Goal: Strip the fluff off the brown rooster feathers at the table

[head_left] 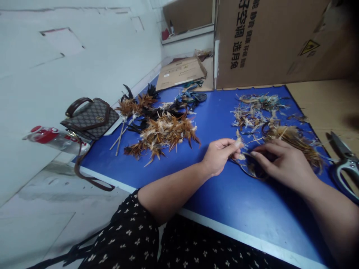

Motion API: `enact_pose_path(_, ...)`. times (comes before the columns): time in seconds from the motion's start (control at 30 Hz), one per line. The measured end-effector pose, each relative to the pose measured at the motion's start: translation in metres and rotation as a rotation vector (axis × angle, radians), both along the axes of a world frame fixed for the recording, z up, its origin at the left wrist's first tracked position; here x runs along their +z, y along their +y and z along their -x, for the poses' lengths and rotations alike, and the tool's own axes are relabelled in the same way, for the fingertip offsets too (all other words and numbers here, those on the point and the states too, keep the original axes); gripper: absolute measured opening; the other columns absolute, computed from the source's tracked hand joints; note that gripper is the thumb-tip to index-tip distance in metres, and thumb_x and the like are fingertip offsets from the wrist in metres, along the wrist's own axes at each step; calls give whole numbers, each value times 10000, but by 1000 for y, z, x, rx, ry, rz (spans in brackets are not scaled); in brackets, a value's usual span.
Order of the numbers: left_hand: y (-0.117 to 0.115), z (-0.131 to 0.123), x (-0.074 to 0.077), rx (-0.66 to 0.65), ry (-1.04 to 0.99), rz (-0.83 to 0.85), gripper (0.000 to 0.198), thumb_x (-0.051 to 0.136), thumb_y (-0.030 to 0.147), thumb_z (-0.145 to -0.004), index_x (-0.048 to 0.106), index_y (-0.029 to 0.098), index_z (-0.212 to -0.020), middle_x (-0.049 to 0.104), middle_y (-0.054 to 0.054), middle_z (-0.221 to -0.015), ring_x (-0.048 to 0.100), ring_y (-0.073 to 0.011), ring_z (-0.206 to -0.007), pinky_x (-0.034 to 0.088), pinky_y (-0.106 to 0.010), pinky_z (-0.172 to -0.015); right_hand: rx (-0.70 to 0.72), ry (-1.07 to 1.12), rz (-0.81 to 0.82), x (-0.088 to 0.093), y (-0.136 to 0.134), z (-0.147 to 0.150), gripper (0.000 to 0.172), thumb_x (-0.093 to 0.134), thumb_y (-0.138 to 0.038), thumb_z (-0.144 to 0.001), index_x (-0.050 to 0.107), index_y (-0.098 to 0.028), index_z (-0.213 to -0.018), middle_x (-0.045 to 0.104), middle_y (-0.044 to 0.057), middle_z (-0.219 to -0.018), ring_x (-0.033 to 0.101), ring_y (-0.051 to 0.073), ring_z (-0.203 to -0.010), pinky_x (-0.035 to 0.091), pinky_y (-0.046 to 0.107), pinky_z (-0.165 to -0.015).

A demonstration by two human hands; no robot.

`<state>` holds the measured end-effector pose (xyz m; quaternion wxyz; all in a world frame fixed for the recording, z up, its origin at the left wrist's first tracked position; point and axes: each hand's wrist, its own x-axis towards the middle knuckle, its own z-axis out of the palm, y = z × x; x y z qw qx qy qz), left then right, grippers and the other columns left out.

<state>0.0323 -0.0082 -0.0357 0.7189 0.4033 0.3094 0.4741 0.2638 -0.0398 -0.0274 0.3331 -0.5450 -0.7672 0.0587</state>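
My left hand (223,155) is closed in a pinch on a small beige feather tuft (238,142), whose tip sticks out above the thumb. A thin dark hoop (246,172) runs from below that hand towards the right one, low over the blue table. Just to its right, my right hand (286,164) has thumb and index fingertip together; whatever lies between them is too small to make out. Behind the right hand lies a bundle of long brown feathers (300,144). Loose feather scraps (252,112) are scattered beyond both hands.
Brown and black feather strips (165,130) lie on the blue table (174,172) at left. Scissors (346,160) rest at the right edge. A handbag (94,117) and a bottle (56,140) stand far left. Cardboard (179,73) lies behind; a big carton (269,45) rises at the back.
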Motion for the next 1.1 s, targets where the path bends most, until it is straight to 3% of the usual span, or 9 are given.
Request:
enact_pose_path(0.1, 2, 0, 0, 70, -7, 11, 576, 1024, 643, -725, 803, 143, -905, 671, 10, -732, 593, -81, -617, 438, -273, -637, -30, -207, 35, -11, 1, -1, 272, 691, -455, -1020, 859, -244, -985, 776, 85, -1000, 743, 256, -839, 576, 394, -749)
enact_pose_path(0.2, 2, 0, -2, 93, -10, 8, 566, 1010, 643, -749, 802, 144, -916, 669, 4, -740, 588, -88, -619, 440, -284, -636, -29, -198, 69, -13, 2, 0, 259, 652, -405, -1019, 838, -240, -946, 769, 78, -984, 723, 238, -780, 554, 386, -714)
enact_pose_path(0.33, 2, -1, -7, 88, -9, -4, 529, 997, 619, -782, 813, 145, -931, 711, -24, -800, 601, -97, -660, 473, -306, -688, -12, 119, 111, 1, 0, 5, 394, 678, -575, -1014, 792, -223, -878, 768, 79, -895, 718, 229, -788, 559, 381, -780)
enact_pose_path(0.43, 1, -2, -7, 28, -7, -25, 504, 986, 609, -802, 848, 146, -947, 730, -41, -799, 619, -110, -705, 491, -312, -735, -16, 424, 311, 12, -5, 11, 569, 755, -771, -944, 792, -204, -932, 783, 82, -881, 687, 207, -778, 545, 347, -755)
enact_pose_path(0.6, -5, 1, 6, -104, -53, -75, 431, 1006, 550, -795, 877, 159, -925, 813, -149, -1247, 675, -141, -877, 506, -325, -799, 89, 889, 717, 17, -11, 22, 609, 954, -774, -749, 794, -210, -915, 772, 68, -865, 610, 154, -699, 505, 283, -646)
enact_pose_path(0.77, -10, 5, 14, -259, -74, -26, 484, 1008, 559, -811, 898, 136, -1017, 772, -95, -895, 643, -140, -780, 484, -332, -777, 234, 1064, 848, 21, -11, 29, 501, 1012, -627, -738, 785, -192, -836, 759, 91, -845, 600, 150, -692, 476, 269, -611)
enact_pose_path(0.87, -8, 5, 15, -237, -94, 16, 485, 1021, 551, -796, 894, 128, -998, 766, -90, -883, 660, -143, -781, 512, -335, -800, 227, 1021, 833, 19, -10, 25, 513, 990, -639, -764, 788, -173, -838, 735, 68, -818, 481, 103, -610, 386, 254, -551)
enact_pose_path(0.97, -4, 5, 15, -126, -121, 28, 440, 1019, 515, -803, 886, 130, -970, 777, -94, -886, 676, -151, -807, 537, -335, -832, 89, 962, 695, 10, -6, 16, 547, 975, -677, -747, 766, -183, -854, 672, 23, -753, 486, 113, -616, 389, 266, -572)
enact_pose_path(1.1, 0, 3, 12, 28, -112, 29, 383, 993, 489, -838, 872, 143, -947, 788, -83, -889, 684, -141, -802, 550, -324, -841, -295, 571, 198, 5, -2, 10, 387, 849, -575, -885, 768, -216, -1005, 753, 74, -876, 635, 203, -711, 513, 364, -693)
